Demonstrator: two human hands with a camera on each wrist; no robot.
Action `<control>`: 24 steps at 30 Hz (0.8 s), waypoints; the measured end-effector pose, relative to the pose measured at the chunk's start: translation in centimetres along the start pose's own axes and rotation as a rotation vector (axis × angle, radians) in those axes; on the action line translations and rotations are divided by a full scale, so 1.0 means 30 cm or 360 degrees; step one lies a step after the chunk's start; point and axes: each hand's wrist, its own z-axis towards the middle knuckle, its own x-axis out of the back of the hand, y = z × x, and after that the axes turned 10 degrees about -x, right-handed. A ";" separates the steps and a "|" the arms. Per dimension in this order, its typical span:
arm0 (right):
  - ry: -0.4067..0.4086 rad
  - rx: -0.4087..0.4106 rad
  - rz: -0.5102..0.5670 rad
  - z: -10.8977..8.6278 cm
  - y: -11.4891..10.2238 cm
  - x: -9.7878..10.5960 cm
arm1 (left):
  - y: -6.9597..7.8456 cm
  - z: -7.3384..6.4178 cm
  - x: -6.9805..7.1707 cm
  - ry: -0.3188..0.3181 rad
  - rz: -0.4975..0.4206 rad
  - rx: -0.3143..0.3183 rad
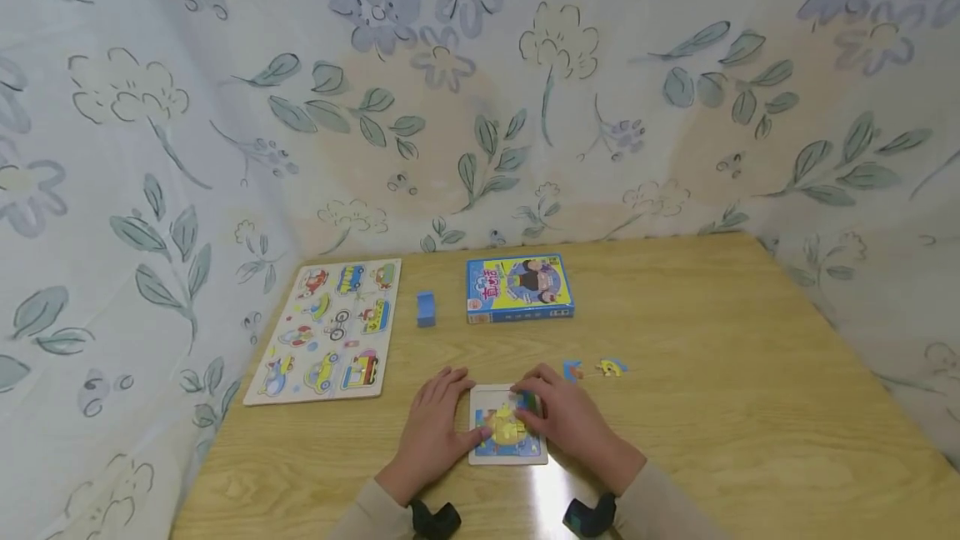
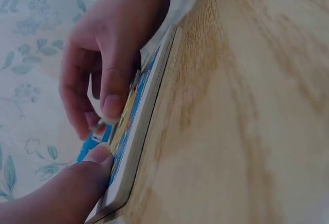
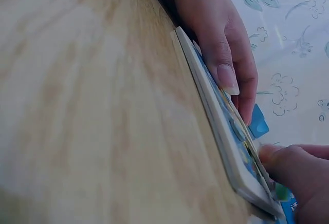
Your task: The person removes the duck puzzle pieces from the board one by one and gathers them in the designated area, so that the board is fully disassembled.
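A small square jigsaw puzzle in a pale frame (image 1: 507,459) lies flat, its picture yellow and blue. My left hand (image 1: 435,432) rests at its left side, the thumb pressing on the picture and the fingertips by the upper left corner. At the upper right of the frame, my right hand (image 1: 573,419) pinches a puzzle piece (image 1: 528,400), blue-green where it shows; the fingers hide most of it. In the right wrist view, a bit of green (image 3: 282,191) shows under that hand. Two loose pieces lie beyond the right hand, one blue and orange (image 1: 572,370), one yellow and blue (image 1: 611,367).
On the wooden table (image 1: 750,407), a board with vehicle pictures (image 1: 330,332) lies at the left. A blue block (image 1: 426,308) and a blue puzzle box (image 1: 519,288) sit farther back. Floral cloth (image 1: 480,107) hangs behind and at the sides.
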 end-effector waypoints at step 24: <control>0.0344 -0.0370 -0.0173 -0.089 0.396 0.371 | 0.002 0.005 0.005 0.0004 0.0046 -0.0021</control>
